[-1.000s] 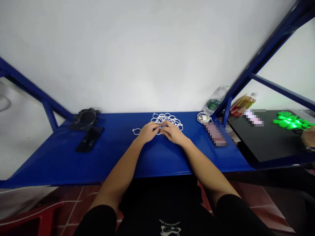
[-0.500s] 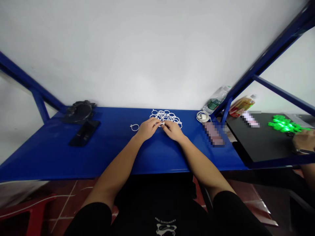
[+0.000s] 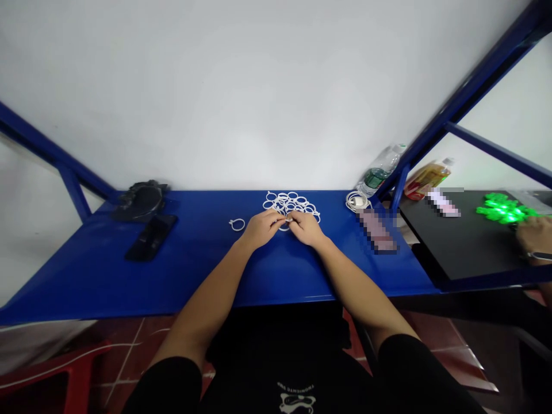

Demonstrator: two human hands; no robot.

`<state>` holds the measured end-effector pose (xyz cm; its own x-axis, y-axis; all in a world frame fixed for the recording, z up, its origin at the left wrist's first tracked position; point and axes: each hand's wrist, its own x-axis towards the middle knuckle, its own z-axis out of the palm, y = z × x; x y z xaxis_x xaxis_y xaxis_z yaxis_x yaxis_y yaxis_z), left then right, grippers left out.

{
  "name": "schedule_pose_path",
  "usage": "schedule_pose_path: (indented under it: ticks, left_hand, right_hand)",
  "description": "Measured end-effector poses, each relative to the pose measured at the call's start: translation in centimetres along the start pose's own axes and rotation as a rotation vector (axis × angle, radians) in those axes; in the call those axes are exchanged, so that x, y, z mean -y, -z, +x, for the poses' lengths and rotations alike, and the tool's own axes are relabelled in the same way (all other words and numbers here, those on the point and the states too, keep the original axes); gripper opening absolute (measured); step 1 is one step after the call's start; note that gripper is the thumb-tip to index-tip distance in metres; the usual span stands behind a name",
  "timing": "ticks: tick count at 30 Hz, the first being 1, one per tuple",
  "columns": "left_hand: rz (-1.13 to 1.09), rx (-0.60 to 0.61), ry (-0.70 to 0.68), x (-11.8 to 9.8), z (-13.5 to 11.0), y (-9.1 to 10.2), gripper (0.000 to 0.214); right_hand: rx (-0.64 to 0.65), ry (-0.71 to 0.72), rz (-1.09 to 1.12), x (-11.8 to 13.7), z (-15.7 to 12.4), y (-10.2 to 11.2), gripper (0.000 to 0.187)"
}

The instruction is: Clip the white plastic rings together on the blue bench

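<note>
My left hand and my right hand meet over the blue tabletop, fingertips pinched close together. Between them they grip a thin white plastic ring with a small tab; its lower curve shows under the fingers, which cover the rest. Just behind my hands lies a cluster of similar white rings, several of them overlapping. To the left of my left hand, a single white ring with a small tab lies apart.
A black phone and a dark bagged item lie at left. On the right are a coiled white cable with charger, a blurred-out flat object and a bottle. Beyond the blue frame, another person's hand touches glowing green lights.
The view has shifted slightly. My fingers have changed their pinch a little on the white ring, and more of its lower curve shows now. The lone ring stays put.
</note>
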<state>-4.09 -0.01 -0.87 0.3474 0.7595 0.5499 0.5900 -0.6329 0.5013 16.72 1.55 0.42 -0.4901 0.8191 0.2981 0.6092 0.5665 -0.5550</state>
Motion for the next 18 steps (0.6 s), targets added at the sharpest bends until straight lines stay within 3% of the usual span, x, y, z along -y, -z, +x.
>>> schedule_pose_path:
  ticks: [5,9,13,18]
  left_hand:
    - [-0.044,-0.010,-0.043,0.6,0.3,-0.4,0.021]
    - [0.048,-0.057,0.028,1.4,0.5,1.3,0.023]
    - [0.269,-0.149,0.360,3.7,0.1,4.7,0.028]
    - [0.455,0.035,0.813,6.6,-1.2,7.9,0.026]
  right_hand:
    - [-0.032,-0.031,0.101,-0.1,0.2,-0.4,0.025]
    - [-0.131,-0.023,0.128,0.1,0.1,-0.8,0.032]
    - [-0.057,0.029,0.071,0.5,-0.2,-1.2,0.043]
    - [0.170,0.050,-0.083,1.3,-0.3,-2.1,0.045]
